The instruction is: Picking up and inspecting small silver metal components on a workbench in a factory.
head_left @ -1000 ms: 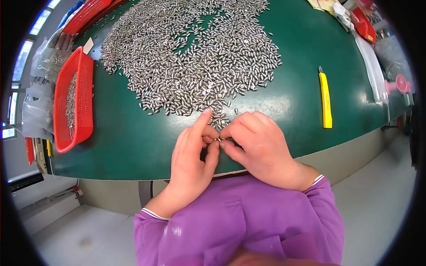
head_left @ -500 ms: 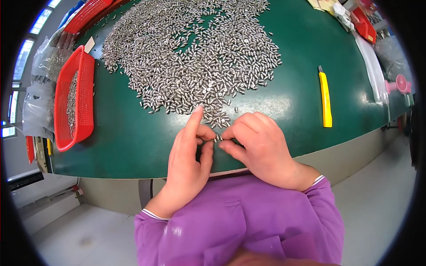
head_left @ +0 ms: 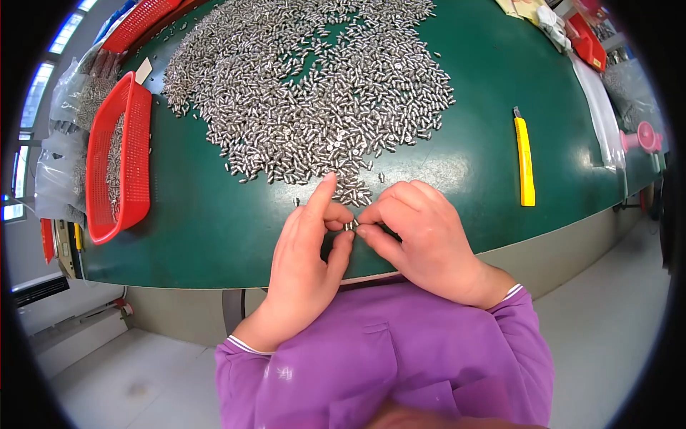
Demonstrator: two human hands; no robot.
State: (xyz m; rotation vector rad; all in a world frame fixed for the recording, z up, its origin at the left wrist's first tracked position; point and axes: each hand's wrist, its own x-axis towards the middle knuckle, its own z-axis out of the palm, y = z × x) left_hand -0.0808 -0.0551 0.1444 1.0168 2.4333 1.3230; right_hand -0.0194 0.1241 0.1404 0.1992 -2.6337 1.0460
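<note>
A small silver metal part point(head_left: 351, 225) is pinched between my two hands, just above the table near its front edge. My left hand point(head_left: 306, 247) has thumb and a bent finger closed on its left side, with the index finger pointing up and away. From the right, the thumb and index finger of my right hand point(head_left: 421, 232) press together at the part's other end. The fingertips partly cover it, so I cannot tell whether it is one piece or two. Just beyond my fingers, a narrow tail of a big pile of small pointed metal parts point(head_left: 314, 114) comes toward me.
A red plastic basket point(head_left: 137, 161) with more metal parts stands at the left, beside clear bags point(head_left: 61, 171). On the right lies a yellow utility knife point(head_left: 524, 161) on the green table point(head_left: 486, 86). A pink object point(head_left: 647, 136) sits at the far right edge.
My left thumb and fingers have moved right and closed on the small part, meeting my right fingertips. A single loose part now lies beyond my left hand, left of the pile's tail.
</note>
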